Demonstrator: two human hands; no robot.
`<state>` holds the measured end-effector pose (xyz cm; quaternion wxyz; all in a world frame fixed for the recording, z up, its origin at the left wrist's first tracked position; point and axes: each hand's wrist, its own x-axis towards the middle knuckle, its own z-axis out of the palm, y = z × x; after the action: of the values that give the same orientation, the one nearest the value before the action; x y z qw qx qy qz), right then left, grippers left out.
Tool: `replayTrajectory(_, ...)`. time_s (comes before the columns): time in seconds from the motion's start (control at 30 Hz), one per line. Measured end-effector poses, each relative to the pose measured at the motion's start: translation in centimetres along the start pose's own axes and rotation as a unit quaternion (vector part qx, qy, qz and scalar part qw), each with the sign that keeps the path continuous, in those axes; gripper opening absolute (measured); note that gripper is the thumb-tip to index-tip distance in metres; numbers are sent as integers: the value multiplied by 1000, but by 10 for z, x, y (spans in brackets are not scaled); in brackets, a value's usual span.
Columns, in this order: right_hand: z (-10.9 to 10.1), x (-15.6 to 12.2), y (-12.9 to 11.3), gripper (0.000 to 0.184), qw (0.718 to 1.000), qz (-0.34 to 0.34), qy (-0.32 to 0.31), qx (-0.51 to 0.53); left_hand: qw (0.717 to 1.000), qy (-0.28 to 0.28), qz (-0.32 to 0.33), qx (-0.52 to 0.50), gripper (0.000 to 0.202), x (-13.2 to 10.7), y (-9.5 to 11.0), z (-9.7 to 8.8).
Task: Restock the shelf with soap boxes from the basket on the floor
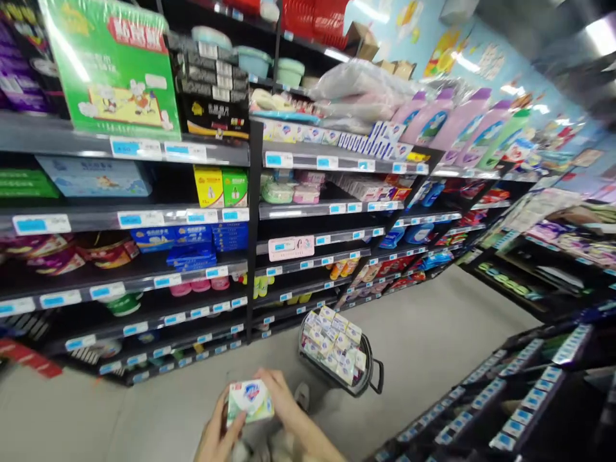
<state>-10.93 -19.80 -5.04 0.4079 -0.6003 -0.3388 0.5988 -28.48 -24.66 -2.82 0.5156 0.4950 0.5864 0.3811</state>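
Low in the head view, both my hands are on a white and green soap box [251, 399] with a blue and red emblem. My left hand [217, 428] wraps its left side, thumb across the lower front. My right hand [278, 390] grips the upper right corner, with its fingers partly behind the box. On the floor to the right stands a dark shopping basket [362, 389], filled with several similar small soap boxes [334, 337]. My shoe [302, 394] shows between the basket and my right forearm.
A long black shelf unit [254, 224] with price tags runs along the aisle ahead. Its upper shelf carries soap boxes [312, 135] and large purple bottles [469, 122]. The basket's handle [380, 377] sticks out to the right. Another rack [510, 398] borders the lower right.
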Motion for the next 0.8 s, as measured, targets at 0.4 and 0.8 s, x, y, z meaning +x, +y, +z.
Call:
replayTrajectory(0.4,-20,-46,1,72,998,19,17,65,992,-122,-3,-18,74,-30,-1,5)
replayTrajectory(0.8,-6,-43,7,69,999,10,7,39,949,8,228,220,71,-37,-13,-7)
